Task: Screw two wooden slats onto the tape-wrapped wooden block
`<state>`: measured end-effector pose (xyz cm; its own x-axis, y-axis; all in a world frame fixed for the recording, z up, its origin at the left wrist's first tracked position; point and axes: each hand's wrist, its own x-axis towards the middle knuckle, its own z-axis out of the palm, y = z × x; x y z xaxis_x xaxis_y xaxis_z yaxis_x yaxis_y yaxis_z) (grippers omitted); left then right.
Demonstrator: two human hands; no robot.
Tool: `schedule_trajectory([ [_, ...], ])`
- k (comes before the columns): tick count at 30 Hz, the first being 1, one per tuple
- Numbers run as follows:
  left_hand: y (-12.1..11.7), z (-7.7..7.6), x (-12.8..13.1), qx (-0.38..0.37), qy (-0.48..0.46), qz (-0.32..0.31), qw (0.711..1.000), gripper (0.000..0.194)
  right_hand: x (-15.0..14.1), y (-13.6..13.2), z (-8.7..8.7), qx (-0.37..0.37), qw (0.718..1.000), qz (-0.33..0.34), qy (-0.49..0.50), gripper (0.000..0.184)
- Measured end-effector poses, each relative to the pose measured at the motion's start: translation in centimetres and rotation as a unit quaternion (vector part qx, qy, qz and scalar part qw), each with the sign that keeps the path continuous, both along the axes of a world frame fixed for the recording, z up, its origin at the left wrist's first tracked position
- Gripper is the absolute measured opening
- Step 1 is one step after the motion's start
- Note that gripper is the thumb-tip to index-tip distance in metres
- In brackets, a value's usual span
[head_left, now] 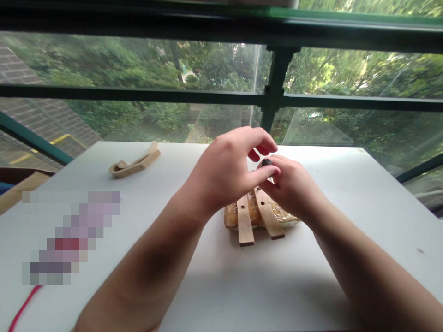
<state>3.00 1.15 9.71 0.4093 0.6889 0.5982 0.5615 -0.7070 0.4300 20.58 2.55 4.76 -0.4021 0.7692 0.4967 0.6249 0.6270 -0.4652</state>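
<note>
My left hand (228, 166) is over the middle of the table, its thumb and fingers apart in a loose curve. A small black lump-like piece (266, 162) shows in that gap, close to the left thumb; its kind is unclear. My right hand (294, 184) has its fingers drawn together around this piece, partly hidden behind the left thumb. Below the hands, two light wooden pieces with holes, a left one (246, 226) and a right one (270, 221), rest on a brown package wrapped in clear plastic (231, 216). Their upper ends are hidden by my hands.
On the white table (194, 286), a curved wooden piece (134, 163) lies at the back left. A blurred-out pinkish object (79, 235) with a red cord (24, 306) is at the left. A green-framed window (273, 87) stands behind the table; a cardboard box (24, 191) is beyond its left edge.
</note>
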Motion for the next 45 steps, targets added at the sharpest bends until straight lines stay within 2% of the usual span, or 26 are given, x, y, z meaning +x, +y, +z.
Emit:
schedule_trajectory([
  [5,-0.1,-0.1,-0.1,-0.020,-0.034,-0.003,0.999,0.022,0.1,0.0,-0.1,-0.015,1.000,0.002,0.002,0.009],
  [8,-0.1,-0.1,-0.4,-0.022,-0.034,-0.007,0.999,0.022,0.1,-0.1,0.0,-0.017,1.000,0.009,0.003,0.014],
  [11,0.0,0.0,-0.9,-0.024,-0.027,-0.017,0.999,0.022,0.1,0.0,0.0,-0.014,1.000,0.021,0.001,0.012],
  [19,0.0,0.0,-1.0,-0.057,-0.026,-0.073,0.995,0.029,0.7,0.0,0.2,0.020,0.999,0.037,-0.012,0.007],
  [24,0.1,0.0,-1.1,-0.074,-0.030,-0.103,0.992,0.036,1.0,-0.3,0.5,-0.008,0.998,0.054,0.007,0.005],
  [31,0.0,0.1,-1.0,-0.037,-0.002,-0.083,0.996,0.031,1.0,-0.2,0.5,-0.029,0.999,0.045,0.006,0.006],
  [39,0.0,0.1,-1.0,-0.005,0.029,-0.026,0.999,0.024,1.0,-0.2,0.7,-0.039,0.999,0.024,0.009,0.003],
  [45,0.0,0.1,-0.9,-0.018,0.018,-0.042,0.999,0.021,1.1,0.0,0.7,-0.038,0.999,0.005,0.009,0.005],
])
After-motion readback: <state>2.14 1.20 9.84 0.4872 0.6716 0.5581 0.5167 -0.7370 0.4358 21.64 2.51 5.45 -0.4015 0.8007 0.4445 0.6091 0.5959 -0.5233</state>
